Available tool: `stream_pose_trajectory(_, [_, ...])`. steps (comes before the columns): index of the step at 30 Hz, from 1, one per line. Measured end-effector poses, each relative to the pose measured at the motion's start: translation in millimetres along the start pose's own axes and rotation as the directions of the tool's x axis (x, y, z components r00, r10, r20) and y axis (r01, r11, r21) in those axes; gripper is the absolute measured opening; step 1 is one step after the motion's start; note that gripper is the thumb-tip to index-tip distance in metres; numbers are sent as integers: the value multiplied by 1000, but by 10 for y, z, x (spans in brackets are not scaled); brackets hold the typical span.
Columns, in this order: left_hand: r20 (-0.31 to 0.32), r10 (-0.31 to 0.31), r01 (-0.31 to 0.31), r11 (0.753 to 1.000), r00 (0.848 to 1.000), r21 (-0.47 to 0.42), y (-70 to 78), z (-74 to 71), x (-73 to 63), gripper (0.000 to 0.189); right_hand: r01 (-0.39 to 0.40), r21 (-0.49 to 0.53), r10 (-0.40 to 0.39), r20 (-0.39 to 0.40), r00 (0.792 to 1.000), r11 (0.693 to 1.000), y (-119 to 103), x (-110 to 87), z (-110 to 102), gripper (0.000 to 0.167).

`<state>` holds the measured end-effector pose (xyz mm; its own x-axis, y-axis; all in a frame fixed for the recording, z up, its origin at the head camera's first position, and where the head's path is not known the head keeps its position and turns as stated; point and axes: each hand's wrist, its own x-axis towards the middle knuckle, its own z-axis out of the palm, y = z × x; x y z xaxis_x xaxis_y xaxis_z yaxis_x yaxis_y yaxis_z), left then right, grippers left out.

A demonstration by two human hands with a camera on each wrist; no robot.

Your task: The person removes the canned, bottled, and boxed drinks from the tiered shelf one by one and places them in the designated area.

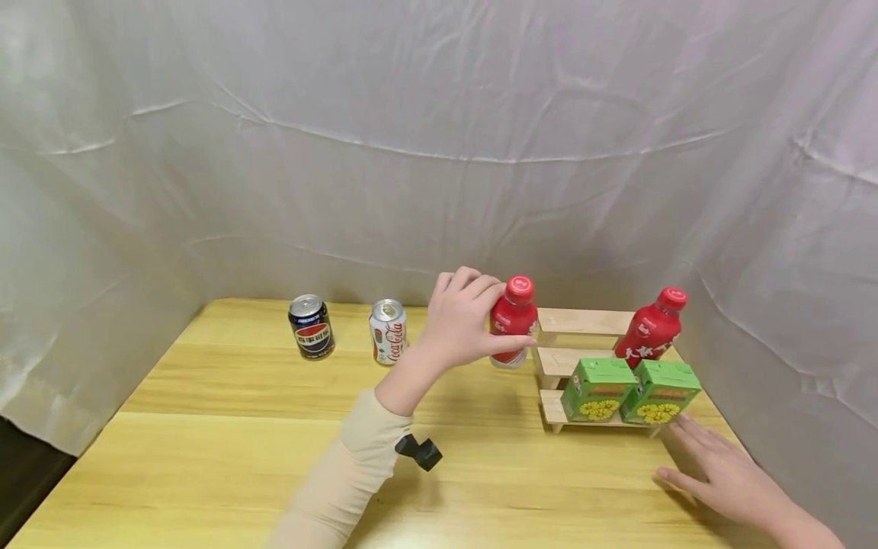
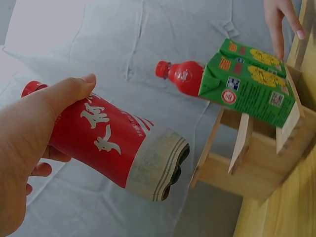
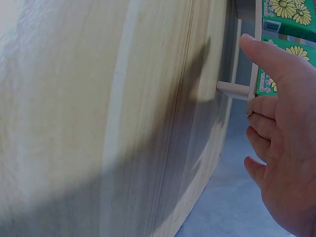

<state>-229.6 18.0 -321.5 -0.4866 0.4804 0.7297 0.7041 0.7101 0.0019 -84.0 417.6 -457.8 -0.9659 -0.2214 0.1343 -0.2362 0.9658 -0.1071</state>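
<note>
Holding, left hand: I see thumb and fingers wrapped round a red plastic bottle with a red cap, lifted just left of a three-tier pale wooden rack.
Right hand: thumb spread away from loosely extended fingers, at the rack's right front corner; I cannot tell whether it touches.
Bottle lettering: large white Chinese characters, 大 among them; the others I cannot read surely.
Cans: two, on the yellow wooden table; one dark blue metal can marked 百事可乐, one white metal can in red "Coca-Cola" script.
Cartons: two green box-shaped cartons, yellow flowers pictured, side by side on the lowest tier; small print too fine for me.
Bottles, total: two; a second red plastic bottle is on the rack, lower part hidden behind the cartons.
Cut off: my right wrist view crops the cartons; the left fingers run partly behind the held bottle.
</note>
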Motion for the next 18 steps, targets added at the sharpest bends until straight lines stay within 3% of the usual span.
stream_pose_trajectory(12, [-23,-18,18,1000,1000,20,-296,-243,-299,65,-2,19,2,-7,1000,1000,-23,-12,44,78])
stream_pose_trajectory(18, [-83,-7,11,999,996,47,-446,-330,-459,64,14,-9,-14,-55,998,1000,-8,-9,50,75])
